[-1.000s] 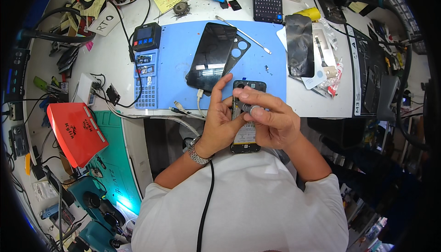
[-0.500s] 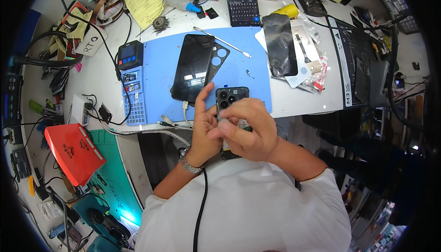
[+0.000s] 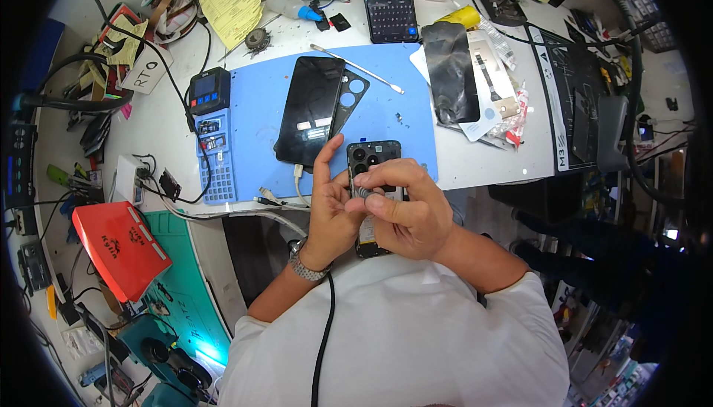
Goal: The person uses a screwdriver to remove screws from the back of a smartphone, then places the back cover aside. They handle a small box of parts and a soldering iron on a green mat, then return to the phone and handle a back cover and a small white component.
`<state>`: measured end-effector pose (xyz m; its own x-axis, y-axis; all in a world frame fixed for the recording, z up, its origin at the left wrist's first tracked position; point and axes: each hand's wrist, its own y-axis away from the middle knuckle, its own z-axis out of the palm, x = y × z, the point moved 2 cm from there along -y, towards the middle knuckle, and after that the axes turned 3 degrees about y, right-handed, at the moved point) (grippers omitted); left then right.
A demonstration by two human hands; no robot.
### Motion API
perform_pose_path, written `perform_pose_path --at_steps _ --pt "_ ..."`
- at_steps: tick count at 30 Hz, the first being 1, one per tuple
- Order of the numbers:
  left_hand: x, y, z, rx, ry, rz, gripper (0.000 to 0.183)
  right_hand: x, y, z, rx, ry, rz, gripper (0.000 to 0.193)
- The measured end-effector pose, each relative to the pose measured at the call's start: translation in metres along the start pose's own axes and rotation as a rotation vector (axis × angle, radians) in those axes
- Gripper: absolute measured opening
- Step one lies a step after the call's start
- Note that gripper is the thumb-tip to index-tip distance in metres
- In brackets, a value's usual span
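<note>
We log the right hand (image 3: 412,210) first: thumb and fingertips pinched together on a small grey ridged tool (image 3: 364,192), its working end hidden. Left hand (image 3: 333,210) is clamped round the left side of the uncovered phone (image 3: 379,153), index finger raised; what its other fingers do underneath, we can't tell. That phone is at the near edge of the blue mat (image 3: 416,139), top end overlapping it in view, lower end reaching toward the shirt. Handling, our judgement: light, stiff slab, smooth frame a bit slippery, exposed insides fragile. We'd take it by the long side rails, thumb off the cameras and inner parts, no twisting. Edges: the table (image 3: 505,162) ends just past the mat's near edge, so the phone's lower part has no table under it; a slip there could mean a drop. Farther out, on the mat's left half, lies a black phone (image 3: 308,110) over a camera-holed panel (image 3: 342,115), with a white cable (image 3: 298,177) running off the near edge, a likely snag. A metal rod (image 3: 364,72) slants across the mat's far part. Roomiest side, we'd say: the mat's right half, minding the tiny bits (image 3: 399,118) there.
</note>
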<state>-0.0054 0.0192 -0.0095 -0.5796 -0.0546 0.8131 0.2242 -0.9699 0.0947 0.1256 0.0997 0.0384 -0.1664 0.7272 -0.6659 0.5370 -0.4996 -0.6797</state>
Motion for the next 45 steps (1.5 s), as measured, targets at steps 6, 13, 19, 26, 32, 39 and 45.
perform_pose_path --at_steps 6,13,19,26,32,39,45 --pt "0.007 0.0 0.004 0.03 -0.04 -0.031 0.099 0.008 -0.014 0.003 0.046 0.033 -0.032 0.057" --pt "0.001 0.0 0.006 0.007 0.051 -0.026 0.075 0.02 0.004 -0.004 0.223 -0.211 0.099 0.06" --pt "-0.008 0.002 -0.002 0.016 -0.086 0.035 0.044 0.029 0.005 -0.018 0.331 -0.247 0.225 0.057" --pt "-0.004 0.002 0.002 0.033 -0.083 0.049 0.03 0.032 0.009 -0.021 0.358 -0.198 0.221 0.057" --pt "-0.004 0.004 0.002 0.049 -0.079 0.029 0.023 0.028 0.008 -0.022 0.328 -0.198 0.201 0.057" --pt "-0.006 0.004 0.002 0.045 -0.098 0.056 0.019 0.02 0.007 -0.03 0.347 -0.159 0.15 0.06" --pt "-0.004 0.009 0.006 0.049 -0.081 0.032 0.02 0.013 0.01 -0.03 0.341 -0.198 0.157 0.06"
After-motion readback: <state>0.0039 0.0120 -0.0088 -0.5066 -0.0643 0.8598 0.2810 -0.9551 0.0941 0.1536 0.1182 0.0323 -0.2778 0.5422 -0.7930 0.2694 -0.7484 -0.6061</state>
